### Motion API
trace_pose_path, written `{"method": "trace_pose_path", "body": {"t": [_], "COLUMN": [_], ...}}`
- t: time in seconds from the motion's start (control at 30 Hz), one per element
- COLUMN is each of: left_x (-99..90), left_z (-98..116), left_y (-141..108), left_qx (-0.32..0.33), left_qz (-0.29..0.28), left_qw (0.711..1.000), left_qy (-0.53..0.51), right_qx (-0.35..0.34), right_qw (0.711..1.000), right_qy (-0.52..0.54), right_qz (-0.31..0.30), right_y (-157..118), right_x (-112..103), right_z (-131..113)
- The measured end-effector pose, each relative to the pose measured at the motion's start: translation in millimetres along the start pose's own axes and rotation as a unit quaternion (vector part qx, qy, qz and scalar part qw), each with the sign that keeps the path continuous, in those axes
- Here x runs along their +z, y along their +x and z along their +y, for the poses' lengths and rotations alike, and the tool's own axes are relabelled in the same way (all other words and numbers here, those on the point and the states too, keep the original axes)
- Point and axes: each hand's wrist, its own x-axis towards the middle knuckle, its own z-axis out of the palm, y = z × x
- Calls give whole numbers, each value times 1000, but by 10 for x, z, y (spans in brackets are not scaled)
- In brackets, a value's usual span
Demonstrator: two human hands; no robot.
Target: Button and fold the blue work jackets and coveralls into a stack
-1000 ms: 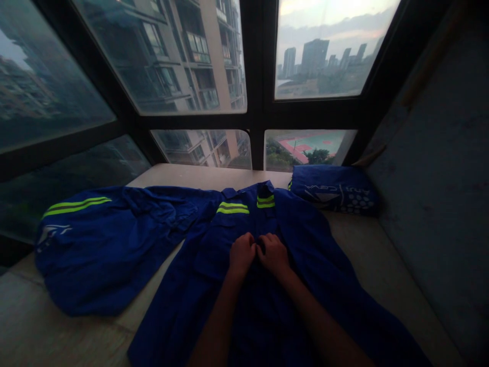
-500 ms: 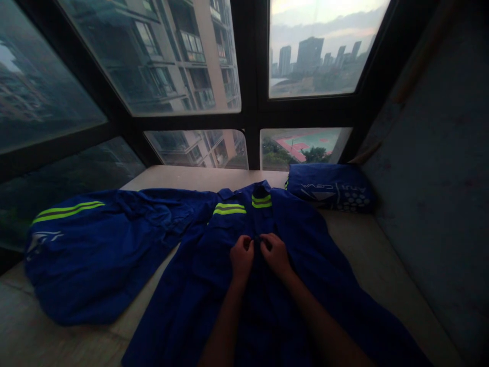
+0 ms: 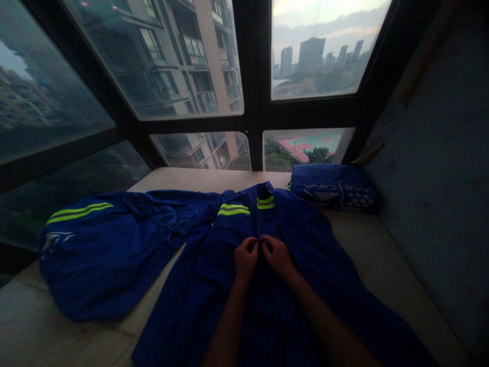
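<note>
A blue work jacket [image 3: 214, 255] with yellow-green reflective stripes on its chest lies spread out, collar toward the window. My left hand [image 3: 245, 257] and my right hand [image 3: 275, 255] meet at its front opening, below the chest stripes. Both pinch the jacket's front edge between thumb and fingers, the fingertips almost touching. Whether a button or a zip lies between them is too dark to make out. Stretching out to the left is another blue garment part [image 3: 103, 255], probably a sleeve or second piece, with a stripe and white print.
At the back right a folded blue garment [image 3: 332, 186] with white lettering rests on the pale stone sill [image 3: 191, 178]. Dark window frames [image 3: 252, 117] rise behind the sill, and a grey wall [image 3: 431, 204] bounds the right side.
The view has shifted slightly, so everything sits a little further right. Both hands stay at the jacket's front opening, with fingertips drawn slightly closer together.
</note>
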Motion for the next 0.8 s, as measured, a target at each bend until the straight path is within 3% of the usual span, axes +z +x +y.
{"method": "trace_pose_path", "body": {"t": [0.4, 0.8], "left_x": [-20, -26], "left_z": [14, 2], "left_y": [19, 25], "left_qx": [1, -6], "left_qz": [1, 9], "left_qw": [1000, 1000], "left_qy": [-8, -19], "right_qx": [-12, 15], "right_qw": [1000, 1000], "right_qy": [19, 18], "right_qz": [-19, 6], "right_y": [-13, -5], "right_x": [-22, 18], "right_z": [-26, 6]}}
